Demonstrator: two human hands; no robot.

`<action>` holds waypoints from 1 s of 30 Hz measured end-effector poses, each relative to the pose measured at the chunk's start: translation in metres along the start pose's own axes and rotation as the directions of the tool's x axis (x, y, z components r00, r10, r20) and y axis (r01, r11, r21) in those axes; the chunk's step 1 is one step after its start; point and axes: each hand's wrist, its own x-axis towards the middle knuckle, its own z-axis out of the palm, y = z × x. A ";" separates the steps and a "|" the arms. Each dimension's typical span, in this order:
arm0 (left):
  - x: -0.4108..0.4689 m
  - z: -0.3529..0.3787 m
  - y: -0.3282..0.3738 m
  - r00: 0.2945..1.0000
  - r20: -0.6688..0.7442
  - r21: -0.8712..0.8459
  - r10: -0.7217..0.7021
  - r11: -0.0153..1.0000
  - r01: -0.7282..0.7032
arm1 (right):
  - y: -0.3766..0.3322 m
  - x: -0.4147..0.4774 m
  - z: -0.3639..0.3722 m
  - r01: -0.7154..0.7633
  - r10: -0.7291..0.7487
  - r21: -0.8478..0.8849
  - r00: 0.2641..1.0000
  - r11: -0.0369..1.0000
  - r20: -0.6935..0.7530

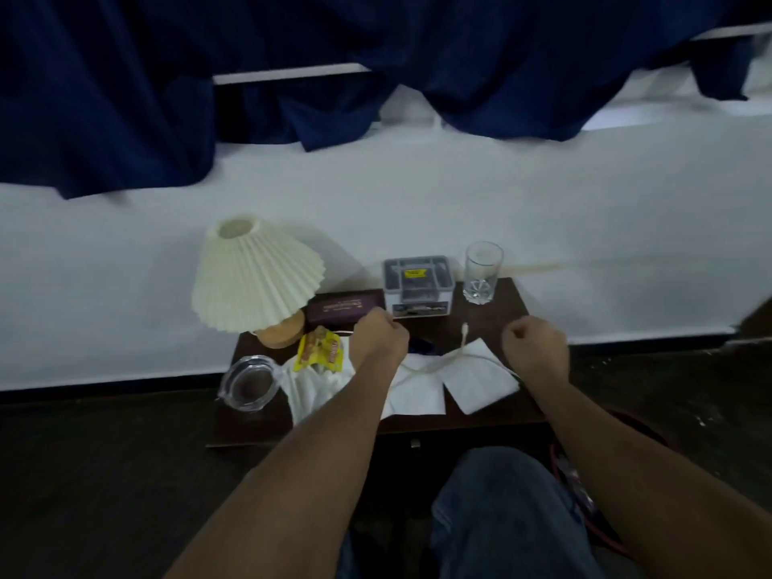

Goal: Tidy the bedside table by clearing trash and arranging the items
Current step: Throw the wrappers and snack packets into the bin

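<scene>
A dark bedside table (507,305) carries a tilted pleated lamp (255,277), a dark red case (344,308), a clear lidded box (417,286), an empty glass (481,271), a glass ashtray (249,383), a yellow snack wrapper (321,352), crumpled tissue (311,388), white paper napkins (480,378) and a white cable (451,357). My left hand (378,338) hovers as a closed fist between the case and the wrapper, over a blue item (424,346). My right hand (534,348) is a closed fist above the right napkin. Neither hand visibly holds anything.
The table stands against a white wall below dark blue curtains (292,68). My knee in jeans (501,516) is at the table's front. A red cord or hoop (559,461) lies on the dark floor at the right.
</scene>
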 end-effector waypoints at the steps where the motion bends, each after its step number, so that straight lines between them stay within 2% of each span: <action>1: 0.004 -0.013 -0.011 0.999 -0.033 0.009 -0.023 1.000 0.023 | -0.025 -0.003 0.010 0.050 -0.049 -0.003 0.998 0.999 0.029; 5: 0.023 -0.056 -0.052 0.985 -0.115 0.038 -0.131 0.990 0.136 | -0.100 -0.023 0.054 0.185 -0.184 0.008 0.974 0.983 0.133; 11: 0.042 -0.074 -0.100 0.981 -0.097 0.199 -0.169 0.962 0.186 | -0.149 -0.052 0.108 0.281 -0.282 0.042 0.923 0.959 0.262; 16: 0.051 -0.056 -0.112 0.984 -0.026 0.322 -0.178 0.930 0.176 | -0.148 -0.052 0.129 0.286 -0.272 0.003 0.907 0.958 0.320; 23: 0.058 -0.044 -0.101 0.990 -0.057 0.412 -0.132 0.900 0.144 | -0.129 -0.042 0.133 0.250 -0.217 -0.059 0.918 0.966 0.331; 27: 0.057 -0.043 -0.093 0.995 -0.081 0.427 -0.066 0.899 0.095 | -0.122 -0.038 0.126 0.243 -0.215 -0.056 0.926 0.968 0.310; 30: 0.048 -0.043 -0.080 0.994 -0.110 0.423 -0.011 0.905 0.056 | -0.120 -0.036 0.120 0.243 -0.242 0.028 0.936 0.970 0.257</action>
